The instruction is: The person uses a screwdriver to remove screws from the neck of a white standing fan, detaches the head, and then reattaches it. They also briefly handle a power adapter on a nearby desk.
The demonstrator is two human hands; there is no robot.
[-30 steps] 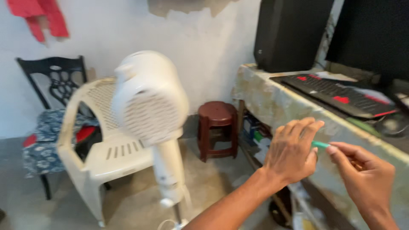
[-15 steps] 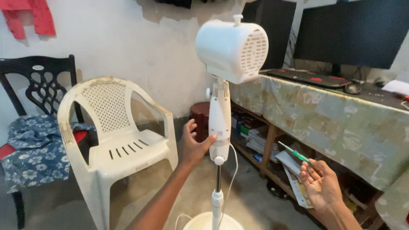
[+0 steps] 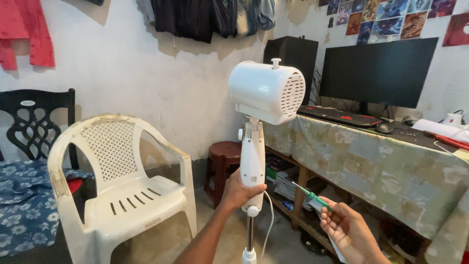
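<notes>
- R hand (image 3: pixel 348 229) lowest in frame, nearest cam; palm up, fingers curled round a green-handled screwdriver (image 3: pixel 312 196), pinch grip.
- Screwdriver long axis runs diag., tip up-left toward the fan neck (image 3: pixel 252 166); tip near it, not touching.
- L hand (image 3: pixel 240 189) closed round the neck's lower part, just above the knob; forearm comes up from bottom centre.
- Neck is upright on the pole (image 3: pixel 249 239); L hand is on it, R hand just to its right, so L is nearer.
- Fan motor housing (image 3: pixel 267 91) on top, no blades seen.
- Farther: white plastic chair (image 3: pixel 117 195) left, brown stool (image 3: pixel 225 164) behind, cloth-covered desk (image 3: pixel 371 161) right w/ monitor (image 3: pixel 378 72).
</notes>
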